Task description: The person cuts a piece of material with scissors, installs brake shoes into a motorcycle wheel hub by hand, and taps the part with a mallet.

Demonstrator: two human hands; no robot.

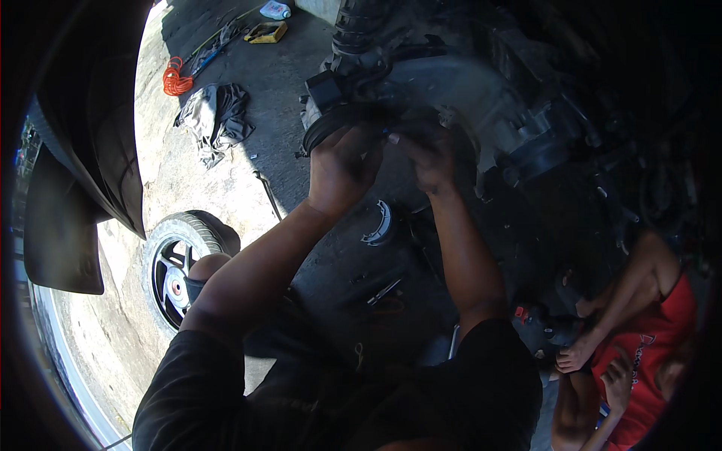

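Note:
My left hand grips a curved black rubber-looking part at the underside of a vehicle's dark mechanical assembly. Just right of it, my right hand has its fingers curled up against the same area, near a tiny blue spot; what they hold is too dark to make out. Below my hands, a curved silver brake shoe lies on the floor, with a slim tool farther down.
A wheel lies at left below dark panels. Crumpled cloth, an orange coiled hose, a yellow case and a white container lie beyond. A person in red is close at lower right.

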